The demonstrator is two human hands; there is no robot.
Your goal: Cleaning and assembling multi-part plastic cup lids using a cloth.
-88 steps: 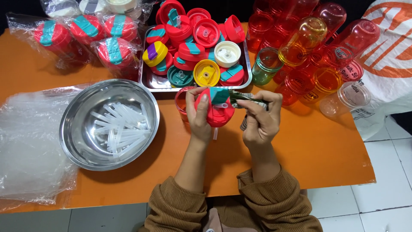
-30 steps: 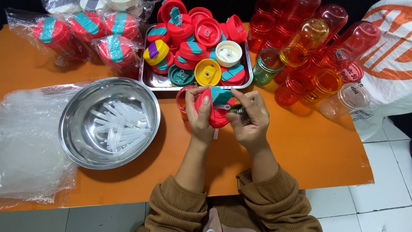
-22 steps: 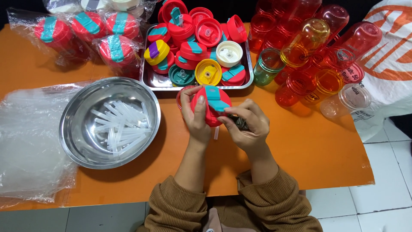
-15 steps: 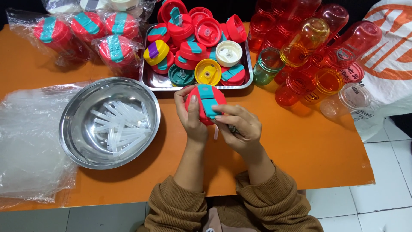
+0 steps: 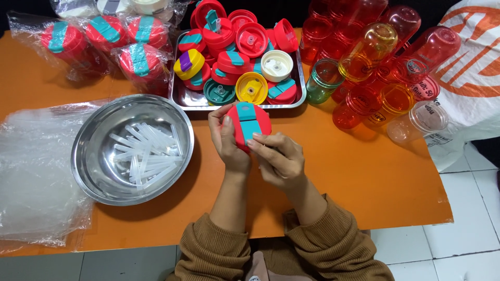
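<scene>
The orange bench (image 5: 364, 177) carries everything; left of the grip sits a steel bowl (image 5: 83, 156) of clear plastic straws (image 5: 146, 153), beyond the grip a steel tray (image 5: 179, 96) of assorted lids. Held above the bench between both hands is a red lid (image 5: 247, 125) with a teal flip tab (image 5: 249, 122). The left hand (image 5: 229, 143) cups its rim, grip closed on it; the right hand (image 5: 278, 158) pinches its lower edge. It looks light, stiff and smooth plastic, likely slippery; the rim seems the safest hold, clear of the hinged tab.
</scene>
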